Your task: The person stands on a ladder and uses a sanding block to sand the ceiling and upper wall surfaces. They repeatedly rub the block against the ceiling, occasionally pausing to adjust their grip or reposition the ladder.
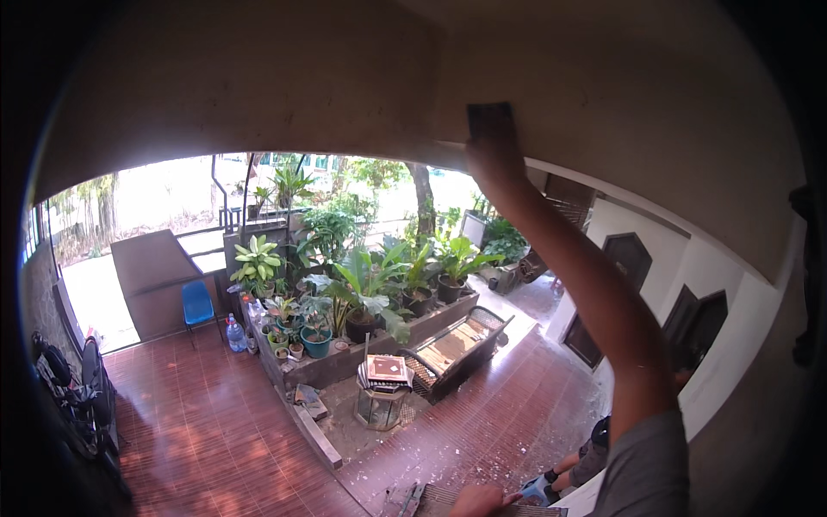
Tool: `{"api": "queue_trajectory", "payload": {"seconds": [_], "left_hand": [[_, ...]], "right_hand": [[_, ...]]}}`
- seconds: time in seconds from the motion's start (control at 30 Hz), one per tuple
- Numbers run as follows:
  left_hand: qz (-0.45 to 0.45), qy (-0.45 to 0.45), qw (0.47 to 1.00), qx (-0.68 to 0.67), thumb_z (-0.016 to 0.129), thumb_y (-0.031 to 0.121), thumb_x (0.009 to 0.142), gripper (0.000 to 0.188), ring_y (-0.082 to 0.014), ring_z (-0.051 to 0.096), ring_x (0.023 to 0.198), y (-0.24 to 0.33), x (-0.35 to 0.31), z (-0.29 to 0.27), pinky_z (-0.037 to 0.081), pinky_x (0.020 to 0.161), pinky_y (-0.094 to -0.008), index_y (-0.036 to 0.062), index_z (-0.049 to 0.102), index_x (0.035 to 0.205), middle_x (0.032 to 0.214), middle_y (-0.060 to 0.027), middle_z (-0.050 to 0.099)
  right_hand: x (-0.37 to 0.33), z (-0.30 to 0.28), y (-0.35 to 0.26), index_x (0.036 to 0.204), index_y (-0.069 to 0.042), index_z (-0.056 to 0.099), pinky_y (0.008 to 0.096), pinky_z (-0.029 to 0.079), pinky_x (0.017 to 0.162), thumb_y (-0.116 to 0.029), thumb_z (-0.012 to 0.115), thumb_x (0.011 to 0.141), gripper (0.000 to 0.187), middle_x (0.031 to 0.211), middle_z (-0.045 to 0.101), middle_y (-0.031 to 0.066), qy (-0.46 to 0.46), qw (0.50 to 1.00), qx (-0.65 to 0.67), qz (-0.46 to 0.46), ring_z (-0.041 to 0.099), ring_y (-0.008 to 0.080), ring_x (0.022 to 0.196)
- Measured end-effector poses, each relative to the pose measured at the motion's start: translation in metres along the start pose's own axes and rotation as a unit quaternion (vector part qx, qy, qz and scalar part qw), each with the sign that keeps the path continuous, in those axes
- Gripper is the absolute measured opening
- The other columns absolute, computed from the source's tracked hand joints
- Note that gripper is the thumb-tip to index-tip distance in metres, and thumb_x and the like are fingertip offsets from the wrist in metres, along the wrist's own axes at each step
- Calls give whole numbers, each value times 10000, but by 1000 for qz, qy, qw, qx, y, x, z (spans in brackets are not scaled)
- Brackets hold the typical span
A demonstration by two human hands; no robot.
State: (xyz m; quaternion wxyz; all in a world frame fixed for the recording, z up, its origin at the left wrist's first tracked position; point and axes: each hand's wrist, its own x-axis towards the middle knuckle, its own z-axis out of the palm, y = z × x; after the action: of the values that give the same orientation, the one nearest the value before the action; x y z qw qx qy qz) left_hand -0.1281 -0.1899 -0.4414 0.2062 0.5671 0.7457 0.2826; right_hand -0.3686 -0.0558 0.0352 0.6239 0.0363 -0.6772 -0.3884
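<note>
My right arm, in a grey sleeve, reaches up from the lower right. At its end my right hand (495, 164), dim and blurred, is closed on a dark rectangular pad (490, 119) that lies against the beige overhead surface (345, 77). The shadow hides whether the pad is sandpaper or a block. At the lower edge my left hand (478, 500) shows only in part, over a ridged brownish surface (439, 498). Its fingers are mostly out of sight. Beside it lies a small metal tool (413, 498) whose kind I cannot make out.
Below, pale flecks dot the red tiled floor (207, 422). A planter with potted plants (362, 323) fills the middle, near a bench-like frame (457, 345) and a glass-sided stand (379, 407). A blue chair (198, 302) stands left. Someone's leg (564, 468) shows at lower right.
</note>
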Motion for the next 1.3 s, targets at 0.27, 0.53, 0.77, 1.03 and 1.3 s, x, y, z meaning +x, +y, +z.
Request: {"api": "queue_trajectory", "payload": {"seconds": [0.27,0.53,0.77,1.03,1.3], "left_hand": [[0,-6,1000,11,426,598,918,615,-370,647,907,0,-2,-5,492,805,-475,53,708,956,954,-186,686],[11,36,999,-18,435,597,912,613,-379,651,880,-5,-3,0,496,788,-481,51,709,941,925,-203,682],[5,35,999,-33,436,615,902,645,-389,652,837,-6,5,8,497,759,-494,31,707,878,875,-215,676],[-29,-6,999,-13,438,636,891,688,-400,654,788,-10,12,14,499,726,-509,7,703,806,819,-230,669],[-51,-69,996,26,435,641,890,689,-395,656,776,-15,19,27,509,690,-505,6,699,843,825,-238,668]], "right_hand": [[6,63,15,1271,39,499,458,316,1107,-89,570,751,540,1363,443,236,9,993,86,78,393,400,1292],[31,62,11,1286,-7,511,437,315,1114,-98,589,767,533,1360,466,193,60,985,116,108,384,387,1306],[37,89,26,1257,10,515,449,333,1101,-99,586,774,500,1345,474,204,111,986,85,91,390,397,1297],[66,75,43,1228,9,526,468,372,1057,-130,566,816,436,1310,488,218,81,996,6,37,430,396,1258],[80,88,60,1106,-4,633,492,389,1026,-190,560,845,328,1206,571,185,58,995,47,63,510,356,1157]]}}
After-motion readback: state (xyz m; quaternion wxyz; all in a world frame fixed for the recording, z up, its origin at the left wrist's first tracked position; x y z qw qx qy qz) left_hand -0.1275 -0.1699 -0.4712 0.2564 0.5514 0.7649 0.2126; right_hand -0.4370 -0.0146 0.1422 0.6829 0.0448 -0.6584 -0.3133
